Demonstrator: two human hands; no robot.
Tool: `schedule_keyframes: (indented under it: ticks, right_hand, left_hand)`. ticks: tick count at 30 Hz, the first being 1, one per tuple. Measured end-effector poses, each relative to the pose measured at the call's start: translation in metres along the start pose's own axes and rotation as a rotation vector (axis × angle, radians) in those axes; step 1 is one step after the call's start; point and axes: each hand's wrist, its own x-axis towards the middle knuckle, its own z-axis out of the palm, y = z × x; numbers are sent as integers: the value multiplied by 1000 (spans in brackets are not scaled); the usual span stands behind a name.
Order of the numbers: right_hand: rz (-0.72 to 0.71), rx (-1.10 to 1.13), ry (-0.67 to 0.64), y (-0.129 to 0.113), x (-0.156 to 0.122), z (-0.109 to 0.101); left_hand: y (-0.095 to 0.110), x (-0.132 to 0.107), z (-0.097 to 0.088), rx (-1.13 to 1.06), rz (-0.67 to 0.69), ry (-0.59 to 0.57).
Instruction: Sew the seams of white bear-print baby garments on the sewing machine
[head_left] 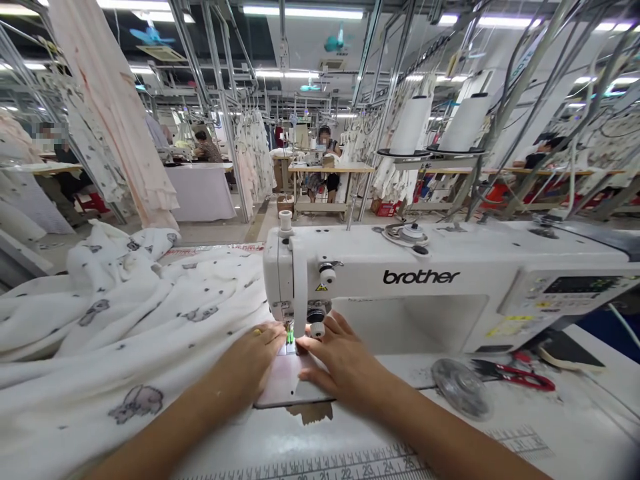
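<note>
My left hand (256,357) lies beside the presser foot (289,333) of a white sewing machine (345,267), its fingers stretched toward the needle area. White fabric with small animal prints (200,300) spreads out at its left and meets that hand. On the other side of the presser foot, my right hand (343,360) rests with fingers spread and thumb on the metal needle plate (283,387). The fingertips of both hands are partly hidden near the needle. Whether any cloth edge lies under the foot, I cannot tell.
Red-handled snips (525,377) and a clear round disc (460,387) lie right of my right forearm. A printed ruler (350,467) runs along the table's front. Thread cones (410,127) stand behind the machine. People sit at other tables beyond hanging garments (255,147).
</note>
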Motion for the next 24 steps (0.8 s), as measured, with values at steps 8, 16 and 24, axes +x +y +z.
schedule_keyframes:
  ticks: [8,16,24]
  right_hand:
    - [28,-15,27,5,5,0]
    - [199,-266,141,20,-43,-30]
    - [315,-654,471,84,-179,15]
  left_hand:
    - [0,0,0,-69,-8,50]
    - [-18,-9,2,-190,-226,177]
    - [-88,-17,-26,-650,-684,441]
